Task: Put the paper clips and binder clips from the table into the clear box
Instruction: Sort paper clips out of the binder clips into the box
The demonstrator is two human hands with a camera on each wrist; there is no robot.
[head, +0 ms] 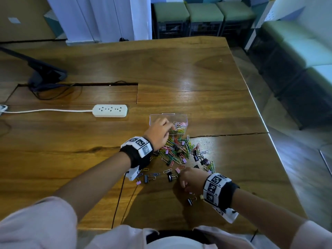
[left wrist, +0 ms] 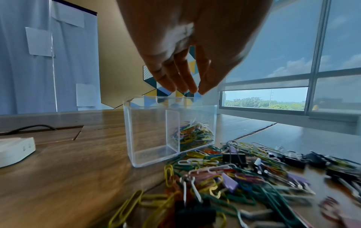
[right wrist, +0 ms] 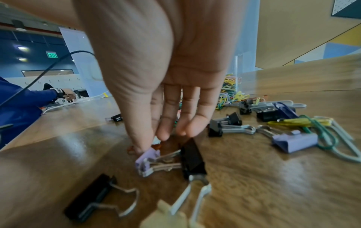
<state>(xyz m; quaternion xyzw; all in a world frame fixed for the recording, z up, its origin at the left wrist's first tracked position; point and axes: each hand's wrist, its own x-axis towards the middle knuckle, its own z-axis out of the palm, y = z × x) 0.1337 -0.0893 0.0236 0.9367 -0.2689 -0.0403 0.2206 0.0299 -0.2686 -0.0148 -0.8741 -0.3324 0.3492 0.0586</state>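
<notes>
From the head view, the left hand (head: pixel 159 131) hangs over the clear box (head: pixel 185 117), which stands on the bench (head: pixel 161 72) just beyond the heap of paper clips (head: pixel 177 150). The right hand (head: pixel 191 177) is low at the near edge of that heap, among scattered binder clips (head: pixel 169 176). So the box lies straight ahead of the left hand and well apart from the right; the left is plainly the nearer one for any drop.

From the left wrist, the fingers (left wrist: pixel 171 80) point down, bunched with the thumb just above the box rim (left wrist: pixel 136 98). I see no clip between them, so the grip looks released or nearly so; I cannot be sure. The paper clips already inside fill the right compartment (left wrist: pixel 193 134); the left one is bare.

From the right wrist, the fingertips (right wrist: pixel 164 132) and thumb press down at a lilac binder clip (right wrist: pixel 146 160) lying against a black binder clip (right wrist: pixel 192 157), their wire handles tangled. The grip seems to be closing on the lilac one, though whether it is truly pinched I cannot tell. The box stands beyond, to the right.
</notes>
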